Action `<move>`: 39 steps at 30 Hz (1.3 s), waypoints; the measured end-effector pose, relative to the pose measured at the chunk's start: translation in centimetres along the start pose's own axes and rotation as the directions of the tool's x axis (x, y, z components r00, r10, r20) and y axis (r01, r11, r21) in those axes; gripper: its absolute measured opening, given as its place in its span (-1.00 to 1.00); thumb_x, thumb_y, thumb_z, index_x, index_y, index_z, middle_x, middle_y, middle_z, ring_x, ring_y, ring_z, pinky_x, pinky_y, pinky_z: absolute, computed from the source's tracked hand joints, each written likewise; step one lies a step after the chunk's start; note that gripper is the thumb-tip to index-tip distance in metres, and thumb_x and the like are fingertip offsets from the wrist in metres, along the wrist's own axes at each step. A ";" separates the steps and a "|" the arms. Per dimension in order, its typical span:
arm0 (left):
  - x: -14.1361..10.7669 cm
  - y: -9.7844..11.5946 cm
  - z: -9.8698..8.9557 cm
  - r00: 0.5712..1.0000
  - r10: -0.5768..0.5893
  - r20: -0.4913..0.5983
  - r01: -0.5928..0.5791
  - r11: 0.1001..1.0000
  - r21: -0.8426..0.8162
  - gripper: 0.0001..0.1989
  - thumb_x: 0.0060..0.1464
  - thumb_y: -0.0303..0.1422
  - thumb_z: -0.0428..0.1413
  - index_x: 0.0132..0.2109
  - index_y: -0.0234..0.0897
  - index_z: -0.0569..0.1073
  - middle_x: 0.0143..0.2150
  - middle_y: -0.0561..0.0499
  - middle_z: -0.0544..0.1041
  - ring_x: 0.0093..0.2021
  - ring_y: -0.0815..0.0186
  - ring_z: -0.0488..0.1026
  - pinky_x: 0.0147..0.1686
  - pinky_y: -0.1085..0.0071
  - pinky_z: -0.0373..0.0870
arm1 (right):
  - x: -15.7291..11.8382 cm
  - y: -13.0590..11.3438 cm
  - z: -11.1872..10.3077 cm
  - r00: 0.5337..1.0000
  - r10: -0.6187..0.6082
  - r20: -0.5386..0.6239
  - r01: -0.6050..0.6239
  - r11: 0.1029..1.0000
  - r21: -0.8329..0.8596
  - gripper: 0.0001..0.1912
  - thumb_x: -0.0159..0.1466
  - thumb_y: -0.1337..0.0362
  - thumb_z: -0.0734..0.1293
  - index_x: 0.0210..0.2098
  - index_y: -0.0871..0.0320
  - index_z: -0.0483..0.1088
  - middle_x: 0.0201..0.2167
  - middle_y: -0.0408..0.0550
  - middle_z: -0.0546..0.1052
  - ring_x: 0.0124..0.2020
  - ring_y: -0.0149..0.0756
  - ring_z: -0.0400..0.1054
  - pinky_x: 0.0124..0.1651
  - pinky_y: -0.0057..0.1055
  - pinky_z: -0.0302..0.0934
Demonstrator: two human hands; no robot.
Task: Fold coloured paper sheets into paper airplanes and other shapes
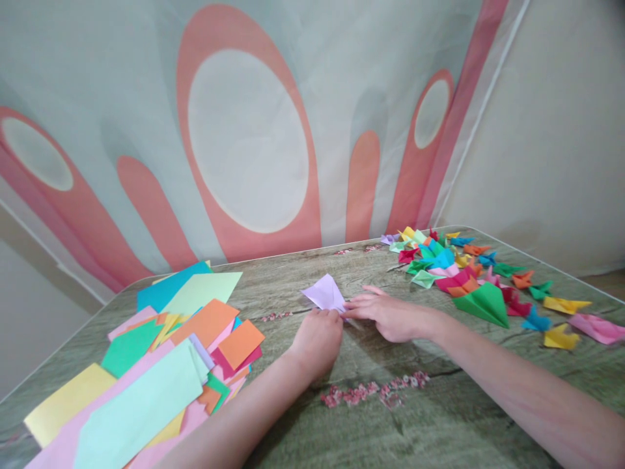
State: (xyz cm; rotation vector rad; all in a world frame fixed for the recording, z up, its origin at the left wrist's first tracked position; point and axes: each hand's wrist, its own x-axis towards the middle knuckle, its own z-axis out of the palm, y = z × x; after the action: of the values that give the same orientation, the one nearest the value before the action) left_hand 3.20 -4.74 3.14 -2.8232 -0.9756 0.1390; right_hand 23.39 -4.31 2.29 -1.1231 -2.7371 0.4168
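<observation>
Lilac paper (325,292), mid-table (273,404) | Left hand (319,340) curled at its near edge, grip unclear | Right hand (393,317) loosely outstretched, fingertips touching its right side | Steady hold, even pressure should sharpen creases

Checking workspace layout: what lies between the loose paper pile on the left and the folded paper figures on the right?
Head view: the lavender origami paper, left hand and right hand at it, on the blossom-printed, wood-grain tabletop.

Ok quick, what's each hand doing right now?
Left hand: curled at the purple paper's near edge; can't tell if it's pinching.
Right hand: open, fingers stretched out to the same paper.
</observation>
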 end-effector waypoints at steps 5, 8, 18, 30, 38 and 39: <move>0.0 -0.3 0.0 1.000 0.010 -0.030 -0.010 1.000 0.003 -0.76 0.07 -0.51 -0.07 -0.14 -0.40 0.41 -0.25 -0.13 0.43 -0.24 0.17 0.38 -0.21 0.23 0.29 | -0.3 -0.3 -0.8 0.999 -0.005 0.049 0.005 1.000 0.003 -0.22 -0.02 0.63 0.16 0.16 -0.02 0.17 0.18 -0.03 0.24 0.18 -0.22 0.09 0.26 -0.04 -0.39; 0.0 -0.4 0.1 0.999 0.015 -0.033 -0.015 1.000 0.000 -0.78 0.06 -0.50 -0.06 -0.16 -0.39 0.41 -0.26 -0.13 0.43 -0.25 0.17 0.38 -0.22 0.23 0.29 | -0.4 -0.4 -1.0 0.998 -0.013 0.066 0.012 1.000 0.011 -0.20 -0.02 0.63 0.16 0.17 -0.04 0.15 0.20 -0.05 0.21 0.21 -0.23 0.05 0.27 -0.04 -0.44; -0.1 -1.4 -0.3 0.999 0.033 0.008 -0.032 0.998 -0.049 -0.76 0.01 -0.53 -0.03 -0.14 -0.31 0.39 -0.23 -0.10 0.42 -0.22 0.19 0.38 -0.17 0.25 0.29 | -0.3 -0.8 -0.9 0.996 -0.002 0.084 0.007 0.999 -0.053 -0.26 0.01 0.60 0.18 0.16 -0.03 0.17 0.21 -0.02 0.19 0.20 -0.19 0.06 0.25 0.01 -0.41; -0.1 -1.3 -0.1 1.000 0.021 -0.001 -0.021 0.999 -0.037 -0.74 0.02 -0.52 -0.05 -0.13 -0.32 0.39 -0.22 -0.10 0.42 -0.21 0.17 0.38 -0.17 0.24 0.30 | -0.2 -1.2 -0.8 0.993 0.021 0.115 -0.010 0.995 -0.100 -0.25 0.03 0.56 0.19 0.20 -0.01 0.11 0.21 0.00 0.17 0.22 -0.19 0.01 0.26 -0.04 -0.41; -0.1 -1.0 -0.3 1.000 0.004 0.010 -0.004 1.000 -0.030 -0.78 0.07 -0.51 -0.07 -0.16 -0.32 0.39 -0.22 -0.10 0.41 -0.21 0.20 0.38 -0.17 0.25 0.28 | 0.3 -1.4 -0.4 0.997 -0.025 0.073 0.035 0.990 -0.136 -0.33 0.06 0.53 0.21 0.16 0.03 0.18 0.15 0.04 0.27 0.18 -0.17 0.10 0.26 -0.02 -0.43; -0.2 -1.0 -0.3 1.000 0.004 0.011 -0.004 1.000 -0.028 -0.78 0.07 -0.51 -0.08 -0.15 -0.32 0.38 -0.22 -0.10 0.41 -0.21 0.19 0.38 -0.17 0.25 0.28 | 0.3 -1.3 -0.4 0.997 -0.032 0.068 0.041 0.990 -0.134 -0.34 0.06 0.53 0.21 0.15 0.03 0.20 0.14 0.04 0.28 0.17 -0.17 0.11 0.26 -0.02 -0.43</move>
State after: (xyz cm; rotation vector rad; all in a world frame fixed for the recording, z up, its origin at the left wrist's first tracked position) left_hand 2.53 -4.12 3.60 -2.8527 -0.9816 0.1429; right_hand 22.40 -4.90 3.09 -1.1072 -2.8767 0.2720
